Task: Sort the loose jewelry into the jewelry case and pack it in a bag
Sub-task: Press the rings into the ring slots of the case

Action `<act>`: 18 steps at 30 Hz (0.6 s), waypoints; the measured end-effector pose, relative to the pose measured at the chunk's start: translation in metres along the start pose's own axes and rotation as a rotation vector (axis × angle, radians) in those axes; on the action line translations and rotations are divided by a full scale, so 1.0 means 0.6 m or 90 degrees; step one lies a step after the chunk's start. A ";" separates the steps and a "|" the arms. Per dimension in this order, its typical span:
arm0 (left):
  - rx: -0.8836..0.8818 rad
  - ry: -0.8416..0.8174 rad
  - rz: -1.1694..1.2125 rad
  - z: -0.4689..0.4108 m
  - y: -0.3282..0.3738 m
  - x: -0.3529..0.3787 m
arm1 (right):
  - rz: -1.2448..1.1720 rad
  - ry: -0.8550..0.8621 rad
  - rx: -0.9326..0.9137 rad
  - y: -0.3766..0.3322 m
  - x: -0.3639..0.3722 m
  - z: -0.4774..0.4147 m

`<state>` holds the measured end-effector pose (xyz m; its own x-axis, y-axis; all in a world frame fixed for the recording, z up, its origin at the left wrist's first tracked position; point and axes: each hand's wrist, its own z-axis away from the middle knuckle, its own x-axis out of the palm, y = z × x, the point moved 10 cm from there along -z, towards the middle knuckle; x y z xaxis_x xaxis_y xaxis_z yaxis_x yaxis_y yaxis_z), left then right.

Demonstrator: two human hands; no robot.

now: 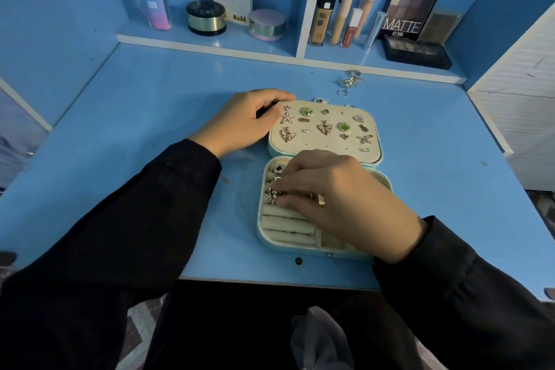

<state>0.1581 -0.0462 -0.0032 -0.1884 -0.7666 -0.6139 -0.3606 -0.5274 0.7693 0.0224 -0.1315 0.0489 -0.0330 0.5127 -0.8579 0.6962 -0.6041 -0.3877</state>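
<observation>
Curled left hand (240, 120) on lid (332, 148) corner, right hand (336, 189) on ring rolls (285, 225)

Beneath right hand (339, 198), jewelry case (300, 247) middle

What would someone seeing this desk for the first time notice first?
Likely the open jewelry case at the middle of the blue desk, its lid studded with green-stone, butterfly and starfish earrings. The right hand lies over the ring rolls in its base; the left hand holds the lid's left corner. Behind, loose jewelry lies on the desk.
</observation>
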 end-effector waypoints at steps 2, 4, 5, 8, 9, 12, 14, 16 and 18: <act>0.002 -0.004 0.003 0.000 0.000 0.002 | -0.044 0.025 0.009 0.014 -0.024 0.005; -0.001 -0.007 0.018 -0.001 0.001 0.002 | -0.066 0.085 0.046 0.050 -0.066 0.012; -0.002 -0.006 0.024 -0.003 0.002 0.001 | -0.058 0.124 0.069 0.076 -0.089 0.017; -0.004 -0.004 0.012 -0.022 0.001 -0.006 | 0.013 0.222 0.148 0.174 -0.144 0.033; -0.003 -0.011 0.004 -0.031 0.003 -0.007 | 0.044 0.237 0.174 0.209 -0.152 0.037; 0.015 -0.016 -0.005 -0.063 0.015 -0.007 | 0.109 0.214 0.235 0.303 -0.149 0.038; 0.029 -0.015 0.004 -0.087 0.023 -0.002 | 0.121 0.171 0.260 0.349 -0.135 0.031; 0.037 -0.032 0.001 -0.114 0.024 0.011 | 0.121 0.126 0.269 0.380 -0.120 0.017; 0.038 -0.059 -0.005 -0.143 0.016 0.029 | 0.119 0.090 0.277 0.403 -0.106 0.002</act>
<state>0.2298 -0.0961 0.0084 -0.2684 -0.7235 -0.6360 -0.4153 -0.5089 0.7541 0.1920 -0.3111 0.0092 0.1821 0.4308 -0.8839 0.3156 -0.8770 -0.3624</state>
